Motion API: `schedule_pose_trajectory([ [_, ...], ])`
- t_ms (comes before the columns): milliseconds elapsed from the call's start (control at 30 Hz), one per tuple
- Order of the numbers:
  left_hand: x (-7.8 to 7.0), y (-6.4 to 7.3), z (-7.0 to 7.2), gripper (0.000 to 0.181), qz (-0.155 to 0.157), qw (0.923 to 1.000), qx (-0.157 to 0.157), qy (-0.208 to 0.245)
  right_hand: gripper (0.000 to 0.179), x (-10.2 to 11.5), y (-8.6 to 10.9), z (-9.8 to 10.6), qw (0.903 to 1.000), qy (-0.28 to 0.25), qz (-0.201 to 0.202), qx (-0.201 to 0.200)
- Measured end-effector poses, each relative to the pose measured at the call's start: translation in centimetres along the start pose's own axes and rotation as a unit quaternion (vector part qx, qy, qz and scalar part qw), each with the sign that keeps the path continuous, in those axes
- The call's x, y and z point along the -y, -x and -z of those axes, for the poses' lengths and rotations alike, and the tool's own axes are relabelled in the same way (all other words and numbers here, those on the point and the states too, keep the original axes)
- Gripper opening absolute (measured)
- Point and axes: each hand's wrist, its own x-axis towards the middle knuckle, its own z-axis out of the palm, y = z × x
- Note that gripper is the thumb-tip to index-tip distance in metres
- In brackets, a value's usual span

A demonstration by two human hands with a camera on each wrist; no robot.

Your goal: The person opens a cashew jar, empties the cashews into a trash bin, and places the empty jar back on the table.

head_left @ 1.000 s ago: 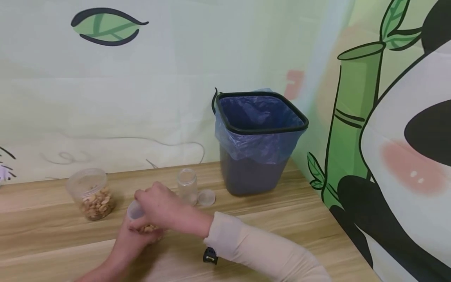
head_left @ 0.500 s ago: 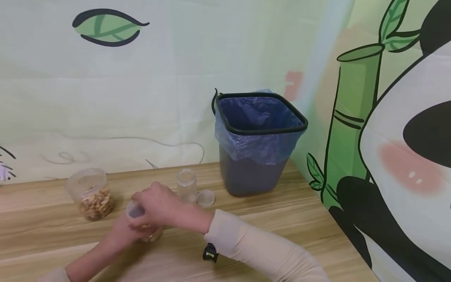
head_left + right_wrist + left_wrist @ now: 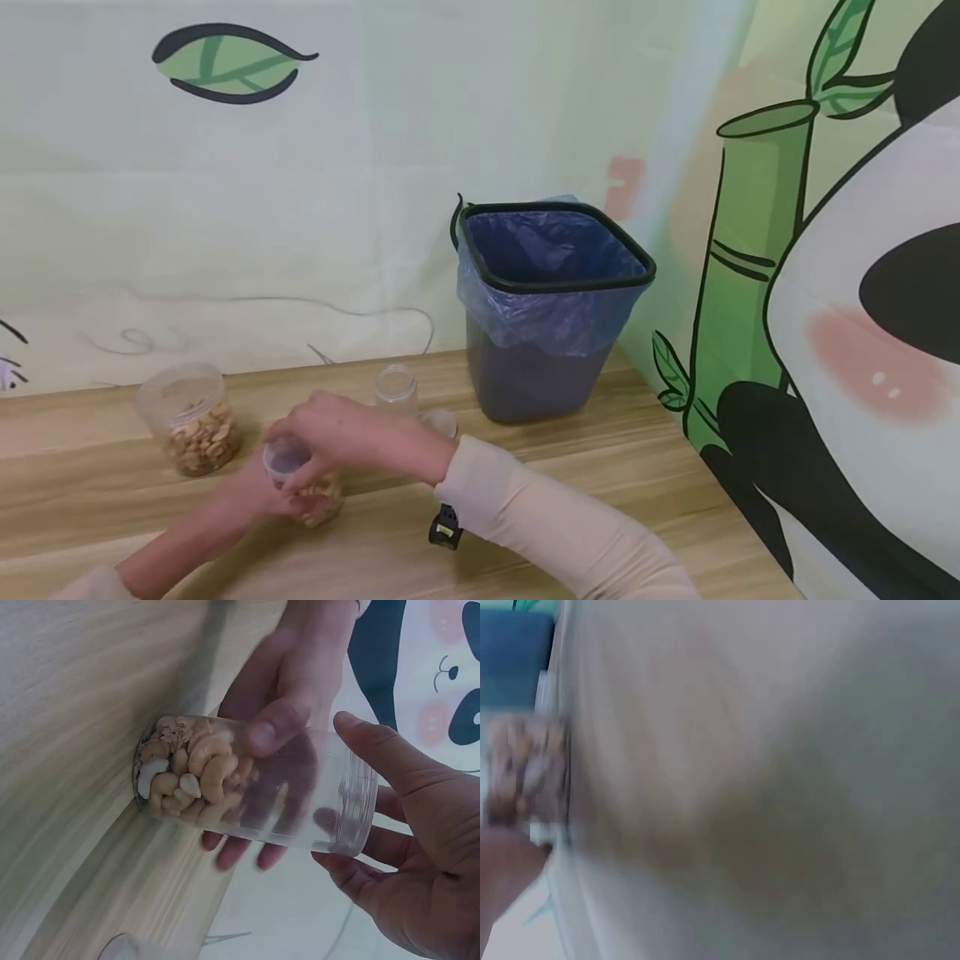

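Note:
In the right wrist view, a clear plastic jar (image 3: 262,814) lies across the picture, its lower half filled with cashews (image 3: 214,776). My right hand (image 3: 431,825) grips its ribbed top edge between thumb and fingers. The left hand (image 3: 300,682) holds the body, thumb in front and fingers behind. From the head camera, the right hand (image 3: 341,429) covers much of the jar (image 3: 311,500), while the left hand (image 3: 262,492) reaches around it from the left. Motion blurs the left wrist view, where the jar of nuts (image 3: 529,765) shows at the left edge.
A larger clear jar (image 3: 183,417) of nuts stands to the left on the wooden table (image 3: 420,533). Behind the right arm are a small clear jar (image 3: 396,387) and a round clear lid (image 3: 441,422). A lined grey bin (image 3: 536,375) stands at the back right.
My left hand has turned about the jar, its forearm swinging lower and to the left. The right hand stays on the jar's top, and the jar has shifted slightly left.

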Motion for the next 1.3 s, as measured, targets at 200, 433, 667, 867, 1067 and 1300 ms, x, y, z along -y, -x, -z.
schedule_pose_trajectory([
  [200, -0.9, 1.7, -2.8, 0.087, 0.067, 0.9917, -0.109, 0.009, 0.066, 0.0, 0.1, 0.1, 0.9999, 0.011, -0.004, 0.004],
  [433, -1.4, 1.2, -3.7, 0.068, 0.12, 0.9816, -0.148, 0.011, 0.063, -0.1, 0.1, 0.0, 0.9998, 0.006, 0.018, 0.0],
  [667, 0.0, 0.5, -3.2, 0.051, 0.031, 0.9931, -0.112, 0.019, 0.066, -0.5, 0.4, -0.1, 0.9994, 0.024, 0.023, -0.002],
  [867, 0.9, 0.1, -1.7, 0.055, -0.046, 0.9978, -0.046, 0.007, 0.067, -0.6, 0.6, 0.1, 0.9996, 0.015, 0.024, 0.007],
  [1067, 0.8, 0.1, -0.9, 0.066, 0.002, 0.9988, -0.011, 0.048, 0.067, -0.6, 0.7, 0.2, 0.9994, 0.021, 0.025, 0.011],
  [1300, 0.6, 0.0, -0.7, 0.069, 0.024, 0.9989, -0.008, 0.041, 0.069, -0.8, 0.6, 0.2, 0.9995, 0.016, 0.023, 0.015],
])
